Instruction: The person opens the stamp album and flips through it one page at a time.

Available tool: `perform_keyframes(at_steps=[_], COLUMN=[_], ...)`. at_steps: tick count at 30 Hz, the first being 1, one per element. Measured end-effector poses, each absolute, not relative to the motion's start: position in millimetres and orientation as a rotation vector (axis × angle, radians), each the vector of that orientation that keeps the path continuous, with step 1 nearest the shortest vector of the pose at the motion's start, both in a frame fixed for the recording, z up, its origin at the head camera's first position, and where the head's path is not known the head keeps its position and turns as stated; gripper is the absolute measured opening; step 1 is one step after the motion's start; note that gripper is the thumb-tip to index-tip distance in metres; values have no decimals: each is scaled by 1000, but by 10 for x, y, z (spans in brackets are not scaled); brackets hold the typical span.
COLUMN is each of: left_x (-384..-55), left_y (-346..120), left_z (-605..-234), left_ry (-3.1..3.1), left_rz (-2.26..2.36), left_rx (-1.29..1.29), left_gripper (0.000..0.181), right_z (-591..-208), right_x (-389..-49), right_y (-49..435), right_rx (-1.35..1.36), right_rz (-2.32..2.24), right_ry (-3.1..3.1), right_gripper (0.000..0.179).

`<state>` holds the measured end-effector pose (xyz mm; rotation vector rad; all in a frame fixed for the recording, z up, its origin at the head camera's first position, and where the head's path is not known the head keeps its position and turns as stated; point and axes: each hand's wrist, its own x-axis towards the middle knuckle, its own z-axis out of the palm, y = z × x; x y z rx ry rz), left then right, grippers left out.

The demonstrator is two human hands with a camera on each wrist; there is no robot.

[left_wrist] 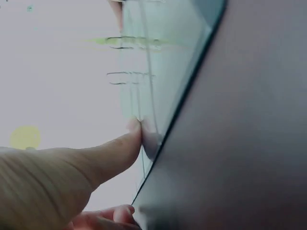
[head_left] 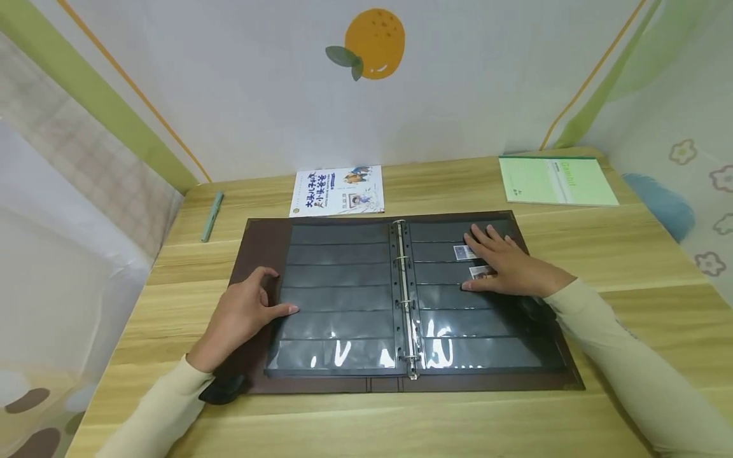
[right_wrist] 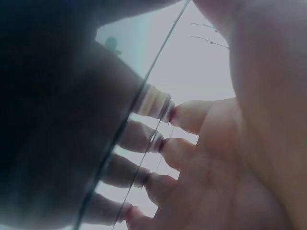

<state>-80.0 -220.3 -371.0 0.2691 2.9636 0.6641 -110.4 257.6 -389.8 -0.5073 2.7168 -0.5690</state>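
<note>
A brown stamp album (head_left: 260, 238) lies open on the table, with black pocket pages on both sides of a metal ring binding (head_left: 405, 299). My left hand (head_left: 243, 315) is at the left page's outer edge. Its thumb (left_wrist: 112, 155) touches the page surface, and its other fingers bend beside the edge. Flat over the upper right page, my right hand (head_left: 509, 264) has its fingers spread, fingertips (right_wrist: 182, 117) against the glossy pockets. Two small stamps, an upper bluish stamp (head_left: 464, 252) and a lower stamp (head_left: 480, 272), sit in the pockets, partly covered by that hand.
Behind the album lies a white picture booklet (head_left: 338, 191), its front edge close to the cover. A green pen (head_left: 212, 216) is at the back left, a pale green notebook (head_left: 555, 181) at the back right. A printed curtain (head_left: 458, 95) hangs behind the wooden table (head_left: 321, 426).
</note>
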Motion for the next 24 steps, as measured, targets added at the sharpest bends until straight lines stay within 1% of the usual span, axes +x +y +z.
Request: perform_keyframes(at_steps=[4,8,10,12,14,16,20,22,24], left_x=[-786,-822,-841,-852,-849,-845,-851,-867,-882], left_y=[-2168,-2172,-2189,-2210,-2230,-2249,-2276,-2288,-2292], left_z=[-3799,-3864,-3875,-3874,-3876,-3880,-3891,-3898,-3895], left_ry=[3044,3011,2943,2855,2776,2733,2700,2668,2627], left_rz=[582,602,611,611,613,604,590,591,572], left_rx=[399,658,772,838,864,883,894,890,881], left_gripper=[80,86,83,77,70,65,62,63,72], right_z=[-3911,-3923,-3926,-3918,-3905,-3878,-3835,-3830,-3831], right_x=[-1077,-1090,-1116,-1151,-1186,-1217,-1256,-1269,-1280], right_y=[2602,2621,2643,2684,2743,2813,2963,3009,3027], right_rx=[-526,-569,-616,-646,-667,-647,-572,-542,-532], right_rz=[-533,-480,-470,-478,-494,-498,-480,-453,-425], right_ry=[2743,2802,2838,2859,2887,2900,2888,2870,2861], right_gripper=[108,103,96,91,90,94,100,102,103])
